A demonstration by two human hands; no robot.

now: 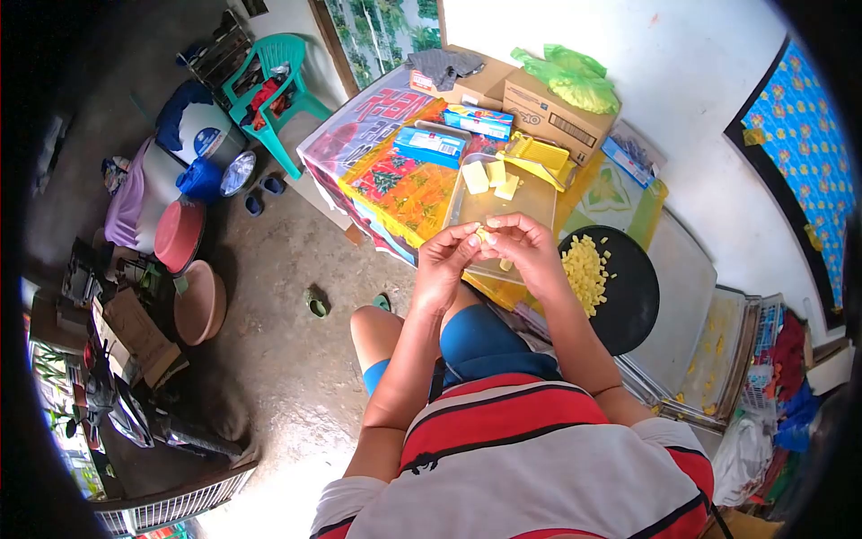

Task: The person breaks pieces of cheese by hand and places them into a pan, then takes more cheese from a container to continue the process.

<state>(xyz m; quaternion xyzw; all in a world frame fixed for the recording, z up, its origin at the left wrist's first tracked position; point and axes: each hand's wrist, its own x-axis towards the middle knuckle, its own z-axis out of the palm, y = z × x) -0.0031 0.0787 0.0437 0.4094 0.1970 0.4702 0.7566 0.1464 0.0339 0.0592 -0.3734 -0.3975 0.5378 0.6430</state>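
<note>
Centre of frame: left hand (pixel 442 262) and right hand (pixel 530 251) pinch a small yellow piece (pixel 484 235), long axis indiscernible; the pan (pixel 630 301) lies rightward, nearer the right hand.

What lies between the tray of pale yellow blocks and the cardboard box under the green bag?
A yellow frame-like object lies between the tray and the cardboard box, in the head view.

Right of the middle, the little bits (pixel 585 272) are yellow and their round tray (pixel 634 304) is black. The blocks (pixel 476 178) above the middle are pale yellow. At the bottom, the shirt (pixel 516 431) has white, red and black stripes. The chair (pixel 280 132) at the upper left is green. At the upper right, the cloth (pixel 797 126) is blue with little yellow flowers.
</note>
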